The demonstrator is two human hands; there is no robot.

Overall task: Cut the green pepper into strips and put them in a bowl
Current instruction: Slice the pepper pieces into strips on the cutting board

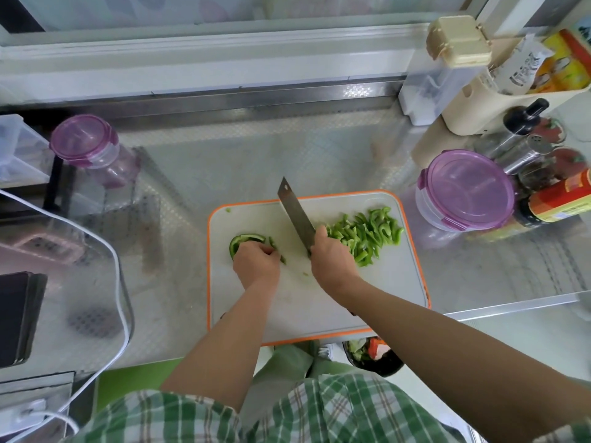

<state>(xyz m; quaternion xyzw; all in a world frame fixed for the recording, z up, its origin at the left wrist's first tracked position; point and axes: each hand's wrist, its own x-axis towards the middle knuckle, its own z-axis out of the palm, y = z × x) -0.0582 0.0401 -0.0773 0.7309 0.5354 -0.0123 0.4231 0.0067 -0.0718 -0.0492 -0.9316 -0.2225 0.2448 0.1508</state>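
A white cutting board with an orange rim (412,257) lies on the steel counter. On its left part my left hand (256,262) curls over a piece of green pepper (243,240) and holds it down. A thin cut strip (272,243) lies by my fingertips. My right hand (331,262) grips the handle of a cleaver (295,214), whose blade points away toward the upper left, to the right of the pepper piece. A pile of green pepper strips (367,233) lies on the board's right part. The cleaver's handle is hidden in my fist.
A round container with a purple lid (467,190) stands right of the board, with sauce bottles (556,199) and a shaker behind it. A purple-lidded jar (86,143) stands at the far left. A black bin with scraps (372,356) sits below the counter edge.
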